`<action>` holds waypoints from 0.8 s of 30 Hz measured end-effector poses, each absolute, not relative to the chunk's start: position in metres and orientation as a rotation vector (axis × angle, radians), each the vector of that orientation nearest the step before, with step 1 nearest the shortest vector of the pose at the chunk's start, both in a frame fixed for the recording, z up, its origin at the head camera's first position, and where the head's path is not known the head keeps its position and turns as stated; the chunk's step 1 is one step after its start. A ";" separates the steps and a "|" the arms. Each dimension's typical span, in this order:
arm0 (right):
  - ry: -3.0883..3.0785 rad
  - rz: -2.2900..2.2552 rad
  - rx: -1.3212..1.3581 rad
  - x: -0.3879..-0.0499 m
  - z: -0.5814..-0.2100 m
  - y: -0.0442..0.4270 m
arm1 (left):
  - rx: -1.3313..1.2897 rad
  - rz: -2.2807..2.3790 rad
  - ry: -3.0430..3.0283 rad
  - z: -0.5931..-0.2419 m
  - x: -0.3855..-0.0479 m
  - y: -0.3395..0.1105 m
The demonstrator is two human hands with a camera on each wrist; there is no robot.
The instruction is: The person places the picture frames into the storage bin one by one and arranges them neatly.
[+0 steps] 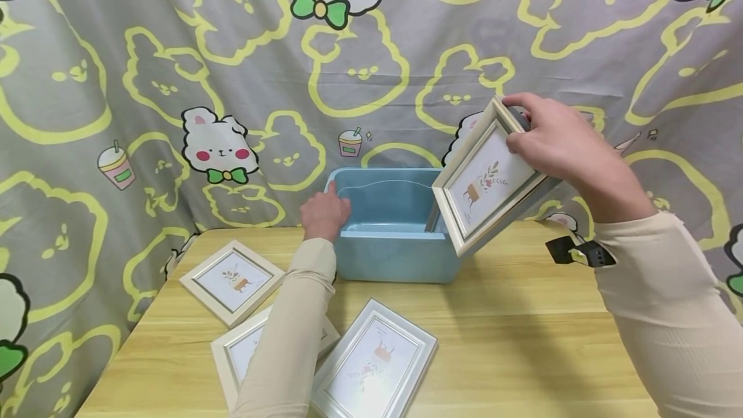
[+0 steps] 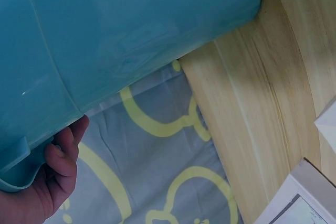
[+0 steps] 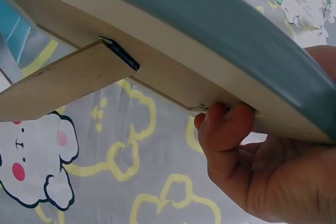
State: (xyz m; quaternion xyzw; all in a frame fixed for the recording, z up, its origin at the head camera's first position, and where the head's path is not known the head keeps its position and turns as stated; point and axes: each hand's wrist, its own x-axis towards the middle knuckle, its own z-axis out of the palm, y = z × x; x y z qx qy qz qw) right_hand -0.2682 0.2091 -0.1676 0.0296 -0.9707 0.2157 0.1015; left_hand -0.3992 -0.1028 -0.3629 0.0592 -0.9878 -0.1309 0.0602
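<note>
My right hand grips the upper edge of a picture frame, raised and tilted at the right side of a blue plastic bin. The frame has a pale border, a grey-blue side and a potted-plant print. Its back shows in the right wrist view, with the easel leg swung out and my fingers curled over the edge. My left hand holds the bin's left rim; in the left wrist view its fingers curl under that rim. A narrow grey strip shows at the bin's right inside; I cannot tell what it is.
On the wooden table lie a cream picture frame at the left, another cream frame partly under my left forearm, and a silver-white frame at the front. A patterned grey curtain hangs behind the bin.
</note>
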 end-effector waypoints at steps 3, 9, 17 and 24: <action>-2.864 0.623 0.087 -0.275 -0.169 0.208 | 0.177 -0.387 -2.997 -0.364 -0.399 -0.103; -2.886 0.612 0.070 -0.287 -0.173 0.207 | 0.181 -0.386 -3.003 -0.364 -0.400 -0.103; -2.892 0.657 0.039 -0.300 -0.177 0.207 | 0.172 -0.404 -2.988 -0.362 -0.398 -0.102; -2.896 0.707 -0.006 -0.314 -0.177 0.204 | 0.177 -0.402 -2.989 -0.363 -0.399 -0.103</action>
